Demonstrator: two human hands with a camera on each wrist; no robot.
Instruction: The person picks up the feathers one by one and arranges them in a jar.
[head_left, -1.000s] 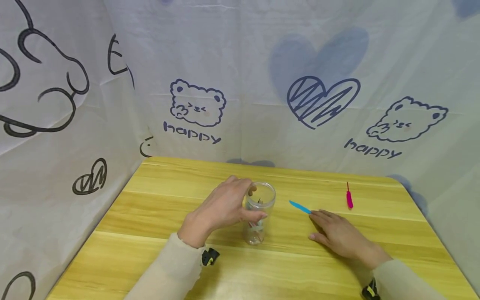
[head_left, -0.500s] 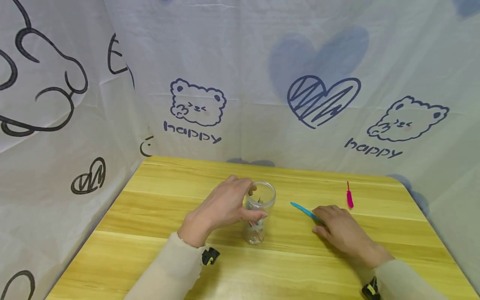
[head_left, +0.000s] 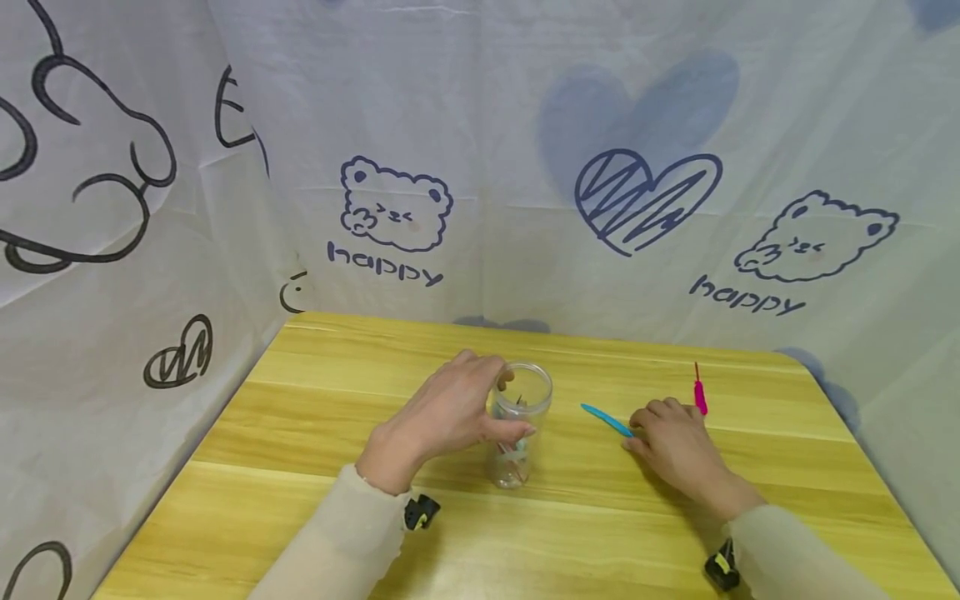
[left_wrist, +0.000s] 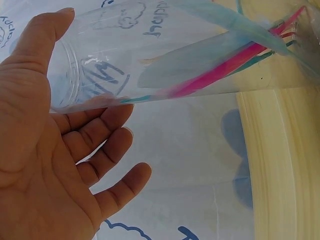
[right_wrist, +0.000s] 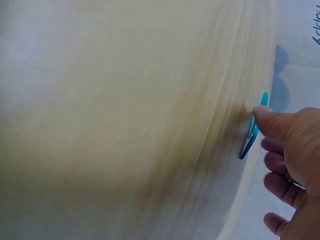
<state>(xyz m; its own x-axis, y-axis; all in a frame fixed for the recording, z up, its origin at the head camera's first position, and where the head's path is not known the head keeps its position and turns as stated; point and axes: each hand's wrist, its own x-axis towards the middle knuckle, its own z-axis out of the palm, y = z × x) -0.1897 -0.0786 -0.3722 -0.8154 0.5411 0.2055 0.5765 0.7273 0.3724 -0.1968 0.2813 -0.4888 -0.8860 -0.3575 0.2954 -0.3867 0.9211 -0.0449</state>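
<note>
Head view: left hand (head_left: 442,417) grips jar (head_left: 519,433); right hand (head_left: 672,446) pinches blue pick (head_left: 606,420) beside it.

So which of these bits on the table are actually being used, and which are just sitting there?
In use:
- clear jar, gripped by the left hand, with colourful pieces inside
- blue pick, touched by the right hand

Just lying about:
- pink pick, on the wooden table just beyond the right hand
- printed cloth backdrop
</note>
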